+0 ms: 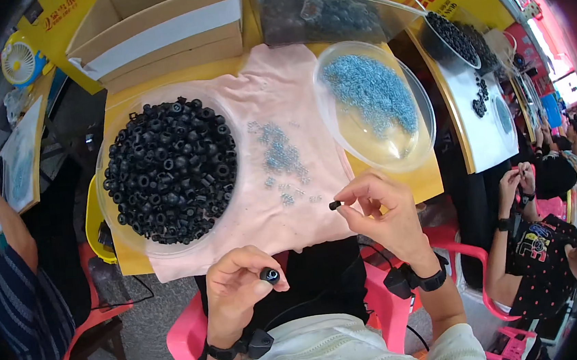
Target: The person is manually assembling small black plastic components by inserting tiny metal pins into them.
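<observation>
Low over the table's front edge, my left hand (236, 287) is closed on a short black cylindrical part (269, 275). A pale ring shows in the end that faces up. To the right and a little higher, my right hand (386, 218) pinches a small black piece (335, 205) between thumb and forefinger; its exact kind is too small to tell. The two pieces are apart. Beyond my hands, tiny clear-blue pieces (281, 154) lie scattered on a pink cloth (240, 102). Many hollow black plastic parts (171, 166) fill a round clear tub on the left.
A clear round tub (331, 132) at the right holds more tiny blue pieces (370, 90). Behind stand a cardboard box (159, 40) and a clear bin (282, 26) of black parts. Other people work at side tables. A yellow container (94, 228) sits below left.
</observation>
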Tool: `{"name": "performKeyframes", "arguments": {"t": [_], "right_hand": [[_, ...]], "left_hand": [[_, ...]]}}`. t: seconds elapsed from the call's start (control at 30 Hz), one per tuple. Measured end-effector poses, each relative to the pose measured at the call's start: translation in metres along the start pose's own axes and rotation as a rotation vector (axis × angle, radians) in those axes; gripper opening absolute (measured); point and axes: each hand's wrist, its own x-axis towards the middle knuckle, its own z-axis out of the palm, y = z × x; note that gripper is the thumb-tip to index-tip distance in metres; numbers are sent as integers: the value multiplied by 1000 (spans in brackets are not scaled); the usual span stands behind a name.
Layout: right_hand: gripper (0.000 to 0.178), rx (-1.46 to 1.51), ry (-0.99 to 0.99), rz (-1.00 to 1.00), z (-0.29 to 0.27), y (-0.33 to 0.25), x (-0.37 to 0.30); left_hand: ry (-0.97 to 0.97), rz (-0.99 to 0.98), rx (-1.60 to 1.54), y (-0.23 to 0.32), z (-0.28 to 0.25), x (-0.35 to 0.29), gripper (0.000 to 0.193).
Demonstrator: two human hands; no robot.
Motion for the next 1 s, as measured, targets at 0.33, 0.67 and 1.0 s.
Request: {"name": "performKeyframes", "arguments": {"t": [0.33, 0.67, 1.0], "right_hand": [[13, -515, 39, -314, 11, 23, 0], [16, 91, -31, -132, -23, -18, -2], [18, 140, -90, -249, -19, -37, -7]], "left_hand": [[-73, -83, -112, -12, 8, 10, 20], [-78, -177, -110, -13, 31, 21, 21], [-98, -153, -39, -9, 37, 18, 22]]}}
